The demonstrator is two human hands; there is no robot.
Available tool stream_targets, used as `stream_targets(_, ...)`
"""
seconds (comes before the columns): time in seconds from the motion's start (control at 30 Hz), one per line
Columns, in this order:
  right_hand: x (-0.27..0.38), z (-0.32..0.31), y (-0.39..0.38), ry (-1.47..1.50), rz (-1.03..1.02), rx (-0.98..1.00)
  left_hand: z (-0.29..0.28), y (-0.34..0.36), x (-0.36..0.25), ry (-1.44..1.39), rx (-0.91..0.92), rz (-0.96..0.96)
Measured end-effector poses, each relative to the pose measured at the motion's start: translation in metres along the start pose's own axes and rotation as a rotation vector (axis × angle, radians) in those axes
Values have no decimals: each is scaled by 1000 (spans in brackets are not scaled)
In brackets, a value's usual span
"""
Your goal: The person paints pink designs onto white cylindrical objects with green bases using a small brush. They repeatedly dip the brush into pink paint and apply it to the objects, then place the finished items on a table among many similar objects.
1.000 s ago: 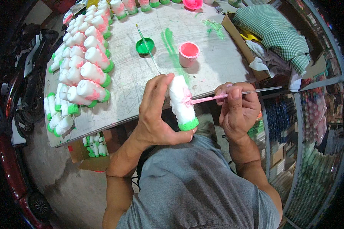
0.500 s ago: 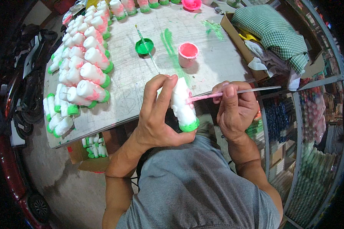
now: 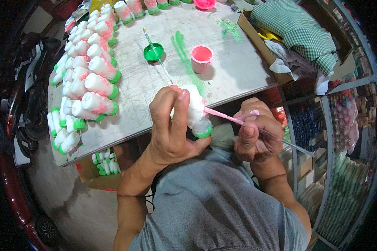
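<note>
Between the thumb and fingers of my left hand (image 3: 169,121) is a white candle (image 3: 195,104) with a green-painted base, tilted over the table's near edge. My right hand (image 3: 259,129) pinches a paintbrush (image 3: 224,115) whose pink-coated end touches the candle's right side, where some pink shows. Beyond the candle stands a small cup of pink paint (image 3: 202,59). Left of that cup, a green paint dish (image 3: 153,52) has a second thin brush (image 3: 158,55) lying across it. My left fingers hide part of the candle.
Rows of white candles with pink patches and green bases (image 3: 98,85) fill the table's left side. A cardboard box (image 3: 262,50) with checkered cloth sits at the right. Shelves (image 3: 326,167) stand beside me. Below the table, an open box (image 3: 102,178) holds more green-and-white pieces.
The candle has turned in my left hand and its green base has shifted slightly left and up. The brush now slopes down toward my right hand, which has rolled over.
</note>
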State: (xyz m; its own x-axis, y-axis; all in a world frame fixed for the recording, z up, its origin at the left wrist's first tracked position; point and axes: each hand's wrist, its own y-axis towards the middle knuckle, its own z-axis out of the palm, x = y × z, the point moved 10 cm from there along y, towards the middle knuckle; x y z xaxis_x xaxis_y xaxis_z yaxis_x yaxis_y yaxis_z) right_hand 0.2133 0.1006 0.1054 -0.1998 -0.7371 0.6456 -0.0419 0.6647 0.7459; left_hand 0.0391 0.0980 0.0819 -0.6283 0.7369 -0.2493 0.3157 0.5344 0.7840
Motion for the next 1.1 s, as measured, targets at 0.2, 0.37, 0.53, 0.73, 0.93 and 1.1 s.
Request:
stream_targets(0.2, 5, 5, -5, -148, -84, 143, 12, 3, -5, -7, -38, 6)
stream_targets(0.37, 4, -1, -1, -178, -55, 168, 17, 4, -7, 6, -40, 3)
stream_targets(0.53, 4, -5, -4, -134, -173, 128, 21, 7, -10, 13, -22, -4)
stream_targets(0.73, -59, -34, -25, 332, 217, -260, 23, 5, -8, 21, -45, -75)
stream_targets(0.93, -77, -26, -29, 534, 408, -335, 24, 6, -7, -25, -49, -150)
stream_targets(1.1, -79, -23, -29, 472, 387, -329, 23, 10, -8, -7, -57, -149)
